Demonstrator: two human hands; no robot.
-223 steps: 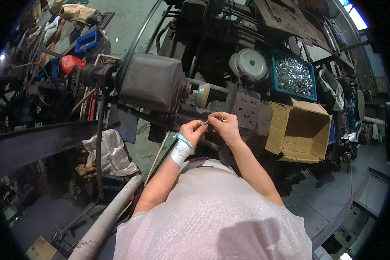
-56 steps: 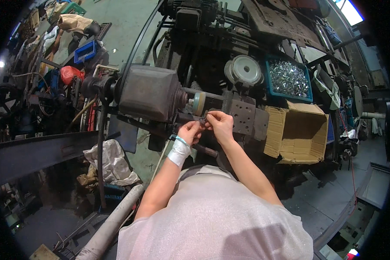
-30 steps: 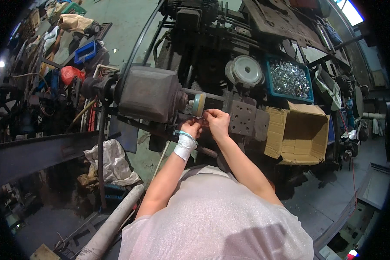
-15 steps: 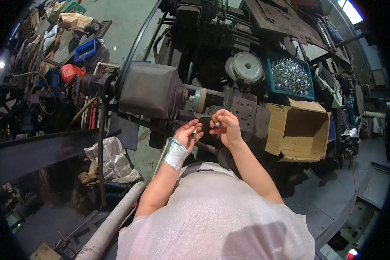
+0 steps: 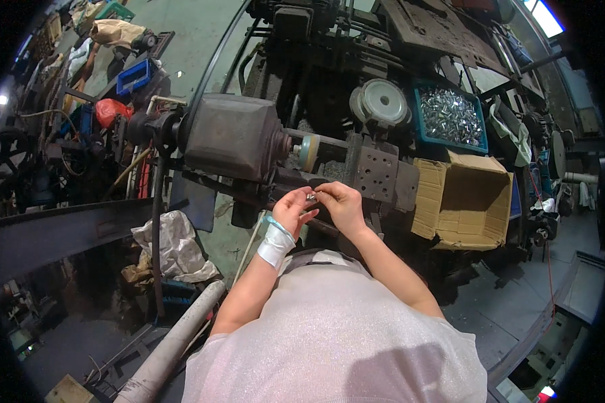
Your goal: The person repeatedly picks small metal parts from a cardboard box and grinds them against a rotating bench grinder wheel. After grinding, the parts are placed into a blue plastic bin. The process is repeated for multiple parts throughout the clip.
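Note:
My left hand [image 5: 290, 211] and my right hand [image 5: 341, 204] meet in front of the machine, fingertips touching. Between them is a small shiny metal part [image 5: 310, 197], pinched by both hands; its exact kind is mostly hidden by the fingers. White tape and a light blue band wrap my left wrist. Just beyond the hands is a grinding wheel [image 5: 308, 153] with a pale rim, mounted on the spindle of a dark machine housing [image 5: 230, 138].
A teal crate [image 5: 450, 119] of shiny metal parts stands at the right, with an open cardboard box [image 5: 474, 205] nearer me. A perforated metal block [image 5: 376, 173] lies right of the wheel. A round pale disc [image 5: 383, 102] sits behind it. A grey pipe [image 5: 175, 339] slants at lower left.
My hands have come together. Each held a small metal piece apart before; now my right hand has moved left and its fingers meet the left hand's at the metal part.

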